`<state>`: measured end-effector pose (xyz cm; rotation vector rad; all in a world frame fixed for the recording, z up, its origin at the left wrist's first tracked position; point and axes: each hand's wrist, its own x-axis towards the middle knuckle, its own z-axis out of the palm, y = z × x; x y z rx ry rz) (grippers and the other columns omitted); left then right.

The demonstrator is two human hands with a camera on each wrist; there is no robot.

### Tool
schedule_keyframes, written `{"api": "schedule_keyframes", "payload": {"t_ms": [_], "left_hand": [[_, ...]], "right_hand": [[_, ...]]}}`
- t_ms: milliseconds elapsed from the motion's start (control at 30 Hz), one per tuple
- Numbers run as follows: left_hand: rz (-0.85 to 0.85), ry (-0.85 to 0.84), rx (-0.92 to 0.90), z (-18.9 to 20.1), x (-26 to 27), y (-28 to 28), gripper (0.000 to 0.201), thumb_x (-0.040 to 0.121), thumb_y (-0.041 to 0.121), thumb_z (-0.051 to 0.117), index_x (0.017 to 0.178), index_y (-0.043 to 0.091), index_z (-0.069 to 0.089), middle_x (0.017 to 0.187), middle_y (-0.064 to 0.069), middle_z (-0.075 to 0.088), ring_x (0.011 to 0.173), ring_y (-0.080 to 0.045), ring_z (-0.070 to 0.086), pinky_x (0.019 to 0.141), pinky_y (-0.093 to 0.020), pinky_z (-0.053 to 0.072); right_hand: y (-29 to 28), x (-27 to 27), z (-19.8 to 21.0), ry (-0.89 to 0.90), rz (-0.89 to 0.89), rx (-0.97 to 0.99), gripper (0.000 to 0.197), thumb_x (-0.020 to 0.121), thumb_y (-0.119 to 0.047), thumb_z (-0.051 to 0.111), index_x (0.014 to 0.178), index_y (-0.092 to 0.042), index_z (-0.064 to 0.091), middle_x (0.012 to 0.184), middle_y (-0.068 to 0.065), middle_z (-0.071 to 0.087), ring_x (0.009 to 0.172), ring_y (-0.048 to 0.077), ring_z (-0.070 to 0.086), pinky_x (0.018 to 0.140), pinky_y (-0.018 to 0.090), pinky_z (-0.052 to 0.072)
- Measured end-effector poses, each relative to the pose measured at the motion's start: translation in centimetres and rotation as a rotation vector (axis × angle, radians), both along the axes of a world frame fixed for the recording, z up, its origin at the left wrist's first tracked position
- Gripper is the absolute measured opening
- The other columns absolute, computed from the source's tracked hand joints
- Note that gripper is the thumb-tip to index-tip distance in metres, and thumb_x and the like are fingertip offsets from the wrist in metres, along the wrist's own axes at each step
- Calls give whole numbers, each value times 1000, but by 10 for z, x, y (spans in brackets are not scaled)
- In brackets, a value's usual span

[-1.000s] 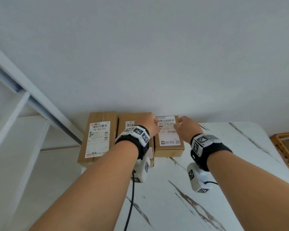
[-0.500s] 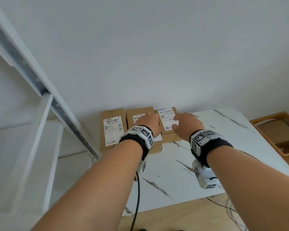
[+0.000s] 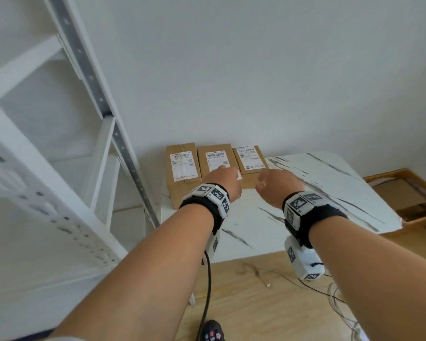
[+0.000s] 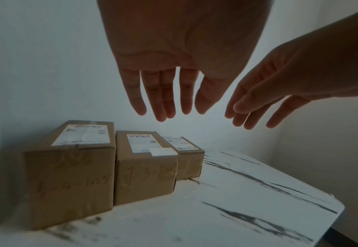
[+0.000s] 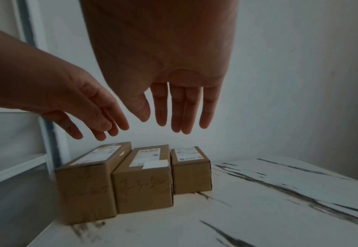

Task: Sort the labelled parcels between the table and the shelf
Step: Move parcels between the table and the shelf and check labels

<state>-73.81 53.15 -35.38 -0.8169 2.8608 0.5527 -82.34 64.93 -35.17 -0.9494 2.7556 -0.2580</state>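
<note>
Both hands hang spread and empty above the white marble-patterned worktop (image 3: 305, 193), the left hand (image 4: 174, 58) and right hand (image 5: 163, 66) with fingers straight and touching nothing. Landmark: the middle brown cardboard parcel (image 5: 144, 180), standing at the worktop's far left corner by the wall. Touching its left side is the largest brown cardboard parcel (image 5: 85, 188); touching its right side is the smallest brown cardboard parcel (image 5: 191, 173). Left of the largest parcel stands the white metal shelf (image 3: 47, 168).

Judging by this, no parcel is gripped yet. Whichever goes next, take it by its two long sides with both hands and lift straight up, so the neighbours stay put.

Each parcel carries a white barcode label on top; the print is too blurred to read. Handwriting on the middle parcel's front seems to begin "7-3-5"; the rest is unclear.
</note>
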Motion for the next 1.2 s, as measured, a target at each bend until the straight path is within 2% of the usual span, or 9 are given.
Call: {"api": "schedule_keyframes", "payload": {"t_ms": [167, 367, 467, 567, 700, 833, 1000, 1100, 1200], "left_hand": [[32, 0, -26, 0, 69, 39, 33, 96, 18, 51, 128, 13, 56, 131, -8, 56, 110, -26, 59, 91, -37, 51], [127, -26, -17, 10, 153, 63, 39, 96, 17, 52, 135, 18, 53, 156, -7, 32, 122, -27, 55, 97, -37, 48], [175, -16, -41, 14, 191, 60, 40, 94, 16, 52, 134, 19, 53, 150, -7, 40, 115, -26, 58, 90, -36, 50], [228, 2, -52, 19, 228, 52, 39, 93, 17, 53, 132, 20, 54, 142, -6, 47, 113, -25, 58, 81, -30, 45], [290, 14, -64, 26, 279, 38, 38, 93, 17, 53, 130, 22, 55, 137, -3, 48, 113, -24, 57, 88, -33, 47], [335, 38, -87, 37, 337, 15, 38, 93, 17, 54, 130, 21, 57, 135, -3, 49, 111, -24, 59, 86, -33, 49], [384, 67, -88, 45, 425, -20, 39, 93, 14, 52, 132, 18, 55, 135, -4, 52, 116, -25, 56, 92, -32, 46], [408, 78, -99, 50, 486, -46, 39, 95, 13, 51, 133, 17, 55, 136, -5, 52, 119, -25, 55, 93, -31, 44], [438, 87, -116, 59, 546, -77, 38, 95, 14, 51, 133, 17, 55, 135, -5, 53, 118, -25, 55, 92, -31, 44]], "right_hand": [[30, 62, -3, 12, 63, -15, 25, 98, -28, 46, 114, -19, 63, 108, 1, 67, 98, 21, 62, 73, 29, 45], [37, 135, 2, 12, 171, 18, 27, 99, -28, 44, 116, -17, 63, 114, 2, 66, 103, 21, 62, 77, 30, 47], [31, 169, 8, 8, 227, 19, 28, 99, -26, 43, 114, -16, 64, 111, 4, 67, 98, 22, 63, 77, 31, 49], [21, 203, 14, 26, 291, 20, 28, 99, -26, 43, 113, -15, 65, 107, 4, 68, 95, 22, 63, 76, 32, 51], [0, 251, 21, 47, 370, 15, 26, 99, -27, 43, 108, -16, 65, 103, 3, 68, 88, 20, 61, 70, 30, 46], [-31, 306, 30, 65, 430, -3, 24, 96, -22, 45, 99, -15, 67, 96, 3, 69, 84, 21, 64, 68, 30, 49], [-77, 390, 39, 87, 473, 6, 25, 94, -20, 44, 107, -14, 64, 101, 5, 66, 89, 24, 63, 79, 34, 54], [-107, 446, 46, 105, 505, 19, 25, 93, -19, 43, 106, -14, 64, 96, 4, 64, 83, 24, 58, 69, 30, 47], [-139, 504, 54, 96, 519, -6, 24, 93, -19, 44, 103, -16, 65, 96, 3, 66, 83, 24, 59, 69, 29, 45]]}}
